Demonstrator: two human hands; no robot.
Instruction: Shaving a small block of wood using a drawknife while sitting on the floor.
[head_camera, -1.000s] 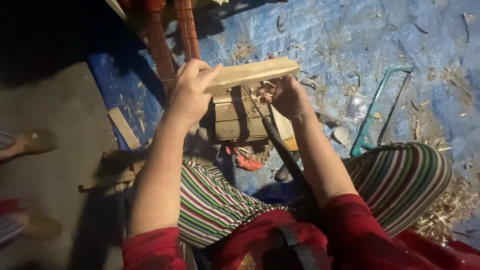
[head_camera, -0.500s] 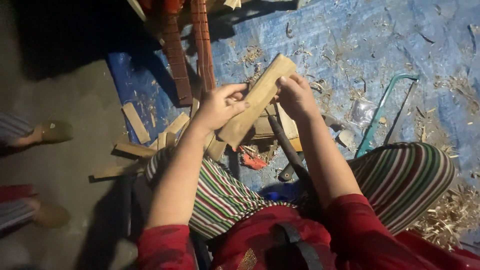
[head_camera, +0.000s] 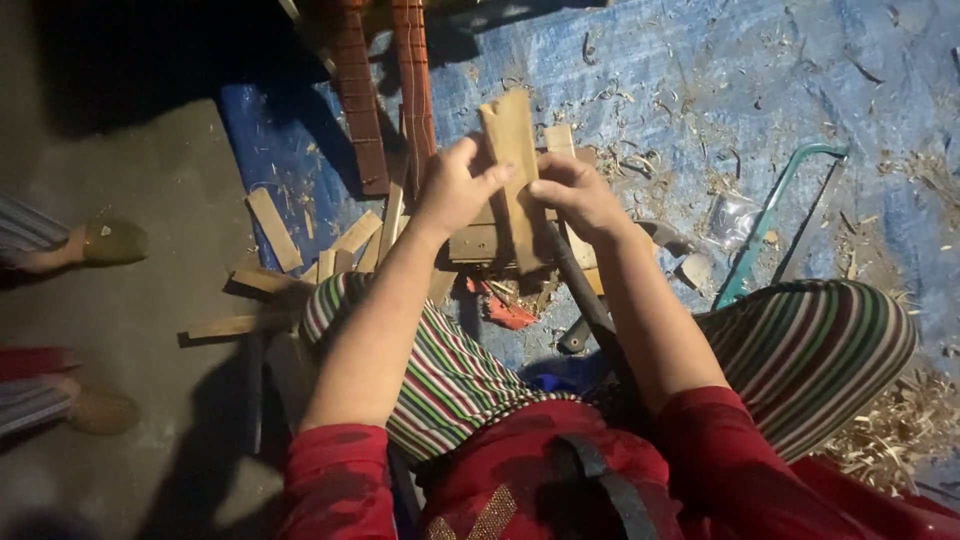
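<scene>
Head view: both hands (head_camera: 515, 190) around wooden piece (head_camera: 512, 150)

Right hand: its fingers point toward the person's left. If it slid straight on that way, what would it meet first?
The right hand already grips the wooden piece, so it would push that first. Beyond it, very close, are the left hand's fingers, though depth is hard to judge.

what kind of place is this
Probably an informal woodworking spot on the ground: both hands hold a flat pale wooden slat over a blue tarp strewn with pale wood shavings, with a green-framed hacksaw nearby.
</scene>
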